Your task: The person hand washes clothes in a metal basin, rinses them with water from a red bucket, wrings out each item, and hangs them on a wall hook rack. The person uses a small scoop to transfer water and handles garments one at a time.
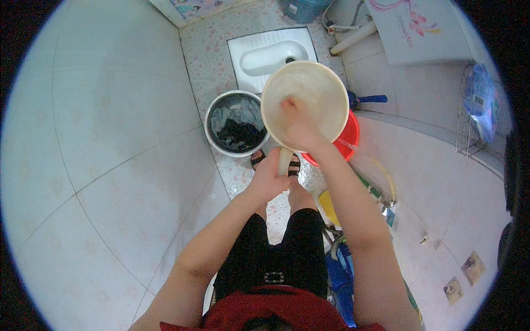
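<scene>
My left hand (268,177) grips the handle (285,161) of a large cream-coloured plastic water scoop (325,89), its round mouth facing up towards me. Inside the scoop, my right hand (299,123) is blurred; whether it touches the inner wall or holds anything is unclear. Left of the scoop, a metal-rimmed basin (210,142) on the floor contains dark wet cloth (240,131) in water. A red plastic tub (352,131), partly hidden by the scoop and my right forearm, stands below. A stream of water runs towards it from a yellowish hose (387,176).
A white squat toilet (269,60) is set in the speckled floor beyond the scoop. At the right wall are a blue-handled tool (372,99), a metal tap (389,203) and a wire rack (466,134). A yellow object (328,205) lies beside my leg. A tiled wall (124,124) rises on the left.
</scene>
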### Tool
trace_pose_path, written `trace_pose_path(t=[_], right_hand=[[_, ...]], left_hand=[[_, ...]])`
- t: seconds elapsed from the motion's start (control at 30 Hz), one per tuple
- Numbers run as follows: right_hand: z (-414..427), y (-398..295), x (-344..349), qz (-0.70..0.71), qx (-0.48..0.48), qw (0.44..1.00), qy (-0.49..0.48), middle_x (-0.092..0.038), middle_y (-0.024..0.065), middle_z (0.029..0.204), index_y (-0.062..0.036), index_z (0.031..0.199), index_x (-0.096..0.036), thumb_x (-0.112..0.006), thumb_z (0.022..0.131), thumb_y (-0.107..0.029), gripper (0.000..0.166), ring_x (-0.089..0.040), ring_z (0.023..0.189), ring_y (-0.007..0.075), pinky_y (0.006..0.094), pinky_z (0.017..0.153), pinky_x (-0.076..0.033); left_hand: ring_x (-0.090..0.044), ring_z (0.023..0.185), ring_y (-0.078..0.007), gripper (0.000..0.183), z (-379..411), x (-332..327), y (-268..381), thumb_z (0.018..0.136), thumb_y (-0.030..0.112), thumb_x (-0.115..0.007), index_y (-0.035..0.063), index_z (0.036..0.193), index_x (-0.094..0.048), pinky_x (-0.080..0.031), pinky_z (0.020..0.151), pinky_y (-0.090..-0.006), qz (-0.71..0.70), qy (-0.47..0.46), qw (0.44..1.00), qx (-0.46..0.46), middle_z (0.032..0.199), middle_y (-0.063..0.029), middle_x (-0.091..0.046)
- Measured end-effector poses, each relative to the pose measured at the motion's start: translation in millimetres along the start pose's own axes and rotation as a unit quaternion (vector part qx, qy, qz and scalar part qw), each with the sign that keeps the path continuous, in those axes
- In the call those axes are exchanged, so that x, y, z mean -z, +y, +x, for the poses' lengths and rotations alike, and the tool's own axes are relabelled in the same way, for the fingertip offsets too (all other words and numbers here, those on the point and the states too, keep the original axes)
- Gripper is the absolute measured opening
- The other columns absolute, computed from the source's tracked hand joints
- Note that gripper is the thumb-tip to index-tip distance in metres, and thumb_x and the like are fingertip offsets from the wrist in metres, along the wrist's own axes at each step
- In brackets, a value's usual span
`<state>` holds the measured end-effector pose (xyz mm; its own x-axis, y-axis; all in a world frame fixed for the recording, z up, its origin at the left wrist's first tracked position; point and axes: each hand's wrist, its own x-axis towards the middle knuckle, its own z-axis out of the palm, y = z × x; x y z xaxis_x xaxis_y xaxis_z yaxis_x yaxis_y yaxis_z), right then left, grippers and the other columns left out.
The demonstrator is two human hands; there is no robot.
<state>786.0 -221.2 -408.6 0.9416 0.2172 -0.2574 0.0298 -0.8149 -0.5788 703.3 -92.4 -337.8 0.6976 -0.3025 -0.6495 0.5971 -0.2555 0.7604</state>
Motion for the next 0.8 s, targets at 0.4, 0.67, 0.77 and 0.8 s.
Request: trace_pose_path(t=[0.4,0.67,0.77,0.8], right_hand=[[16,27,10,0.002,-0.059,0.997,0.053,-0.043,0.0218,0.124,0.0023,0.118,-0.046,-0.054,0.075,-0.01,0.045,-0.043,0.115,0.0343,0.0392,0.1,-0.033],[10,21,4,0.003,-0.036,0.998,-0.043,-0.051,0.0211,0.115,0.0017,0.113,-0.051,-0.056,0.076,-0.015,0.041,-0.049,0.108,0.0347,0.0393,0.095,-0.038],[13,21,9,0.005,-0.032,0.999,-0.01,-0.053,0.0213,0.113,0.0016,0.109,-0.053,-0.052,0.079,-0.015,0.034,-0.05,0.106,0.0348,0.0406,0.093,-0.039],[-5,12,-3,-0.043,0.007,0.999,-0.022,-0.053,0.0214,0.112,0.0016,0.107,-0.054,-0.05,0.081,-0.015,0.032,-0.05,0.106,0.0346,0.041,0.093,-0.039]], left_hand=[[-0.061,0.092,-0.0213,0.054,-6,0,-7,0.065,-0.012,-0.057,-0.001,0.114,-0.036,-0.05,0.079,-0.0322,-0.031,-0.001,0.999,-0.027,0.099,-0.0132,-0.058],[-0.059,0.094,-0.0208,0.057,-8,6,8,0.066,-0.009,-0.055,-0.0009,0.118,-0.036,-0.05,0.076,-0.0319,-0.052,-0.022,0.998,0.02,0.099,-0.0128,-0.057],[-0.059,0.094,-0.0213,0.057,-1,3,-2,0.066,-0.007,-0.056,-0.0006,0.119,-0.037,-0.05,0.076,-0.0324,-0.005,-0.011,1.0,0.018,0.101,-0.0131,-0.057],[-0.059,0.094,-0.0215,0.057,1,3,-3,0.066,-0.006,-0.056,-0.0006,0.119,-0.037,-0.049,0.076,-0.0325,0.002,-0.009,1.0,0.018,0.101,-0.0133,-0.057]])
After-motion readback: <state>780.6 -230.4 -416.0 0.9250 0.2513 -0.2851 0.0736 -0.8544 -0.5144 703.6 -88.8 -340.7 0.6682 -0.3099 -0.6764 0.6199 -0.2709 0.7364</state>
